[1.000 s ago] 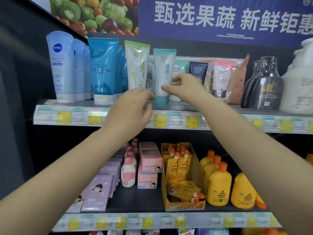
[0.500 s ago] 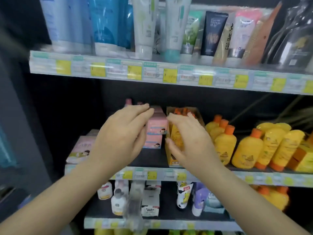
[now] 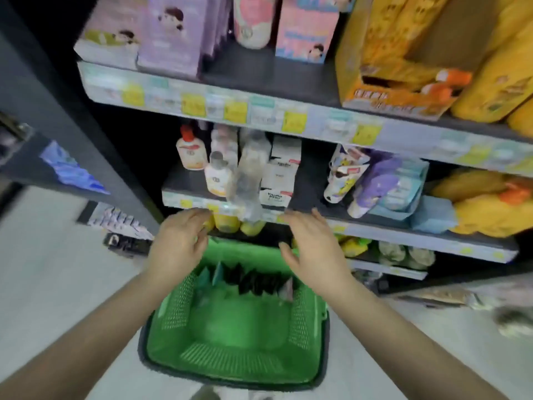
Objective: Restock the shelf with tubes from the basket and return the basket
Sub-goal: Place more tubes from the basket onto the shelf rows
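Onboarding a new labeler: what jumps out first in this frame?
The bright green basket on the pale floor at bottom centre, with a row of mostly dark tubes standing along its far side. Just above it hover the left hand and right hand, open and holding nothing. Upper right, the orange-yellow display box and yellow bottles dominate the shelf.
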The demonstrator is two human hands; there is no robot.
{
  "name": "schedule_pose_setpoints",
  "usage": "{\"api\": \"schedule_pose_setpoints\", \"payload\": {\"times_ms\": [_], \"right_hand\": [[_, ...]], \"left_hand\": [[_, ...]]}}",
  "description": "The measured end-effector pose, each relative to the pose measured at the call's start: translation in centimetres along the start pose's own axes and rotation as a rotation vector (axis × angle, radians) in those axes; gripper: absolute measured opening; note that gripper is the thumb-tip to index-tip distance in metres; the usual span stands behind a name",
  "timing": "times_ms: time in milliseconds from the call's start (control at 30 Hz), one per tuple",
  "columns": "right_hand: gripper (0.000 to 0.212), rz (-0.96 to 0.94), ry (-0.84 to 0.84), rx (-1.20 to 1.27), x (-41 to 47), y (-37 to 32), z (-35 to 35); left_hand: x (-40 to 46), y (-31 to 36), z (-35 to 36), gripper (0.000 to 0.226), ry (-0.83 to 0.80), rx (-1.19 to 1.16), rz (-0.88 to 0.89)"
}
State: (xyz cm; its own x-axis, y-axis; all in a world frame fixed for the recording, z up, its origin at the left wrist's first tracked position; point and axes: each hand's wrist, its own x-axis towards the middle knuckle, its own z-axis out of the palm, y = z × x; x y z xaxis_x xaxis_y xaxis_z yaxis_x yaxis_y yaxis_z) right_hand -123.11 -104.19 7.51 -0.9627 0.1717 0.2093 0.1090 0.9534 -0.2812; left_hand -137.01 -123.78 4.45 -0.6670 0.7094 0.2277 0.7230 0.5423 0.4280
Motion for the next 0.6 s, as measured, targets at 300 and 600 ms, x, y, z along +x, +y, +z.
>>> {"api": "schedule_pose_setpoints", "payload": {"times_ms": [300,600], "right_hand": [[0.049,0.046,-0.136,0.026,-3.9,1.2,8.3],[0.04,0.138,-0.157,0.088,-6.7,2.9,11.0]], "left_hand": [[-8.7,-5.7,14.5,0.022,-0.561,0.001,-0.71],[-13.3,-10.7,24.8,0.033,-0.758,0.106,-0.895]]}}
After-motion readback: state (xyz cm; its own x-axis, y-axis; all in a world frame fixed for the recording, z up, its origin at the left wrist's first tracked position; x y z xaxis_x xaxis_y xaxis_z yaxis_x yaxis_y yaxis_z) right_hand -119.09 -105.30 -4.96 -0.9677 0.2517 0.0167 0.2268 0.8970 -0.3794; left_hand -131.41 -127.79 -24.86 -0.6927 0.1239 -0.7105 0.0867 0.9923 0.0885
